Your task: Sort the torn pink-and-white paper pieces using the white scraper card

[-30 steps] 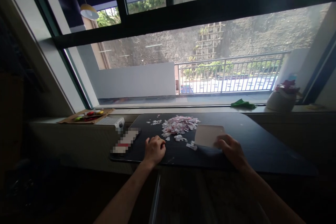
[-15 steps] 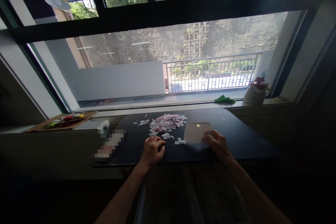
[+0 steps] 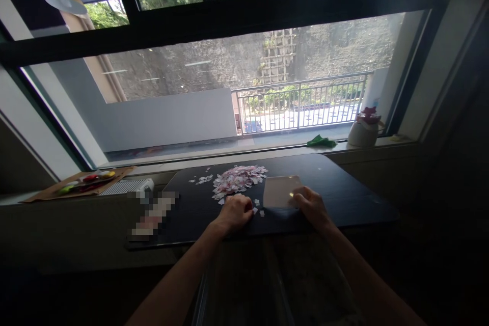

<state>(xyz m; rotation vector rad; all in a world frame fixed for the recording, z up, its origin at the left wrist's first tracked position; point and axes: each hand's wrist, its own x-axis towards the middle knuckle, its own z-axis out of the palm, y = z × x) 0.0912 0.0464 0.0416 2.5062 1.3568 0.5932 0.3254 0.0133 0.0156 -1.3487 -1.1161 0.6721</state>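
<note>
A heap of small paper scraps (image 3: 237, 180), white with pinkish marks, lies on the dark table (image 3: 344, 204). My left hand (image 3: 236, 212) rests just in front of the heap with its fingers curled down. Whatever is under or inside those fingers is hidden. A few loose scraps (image 3: 257, 204) lie right beside its fingertips. Between thumb and fingers, my right hand (image 3: 311, 205) grips the right edge of a pale, smooth, rectangular piece (image 3: 280, 192) with rounded corners and a shiny glint. That piece is at the right of the heap, close to the tabletop.
A blurred-out phone-like object (image 3: 155, 216) lies at the table's left edge. On the sill are brown paper with colourful items (image 3: 82, 183), a white ridged object (image 3: 128, 186), a green cloth (image 3: 321, 141) and a pale jug-like container (image 3: 362, 132). A large window stands behind.
My left hand has shifted right and curled more, over where some loose scraps lay. Scraps beside it have moved. My right hand still holds the pale piece. The whole view has shifted slightly.
</note>
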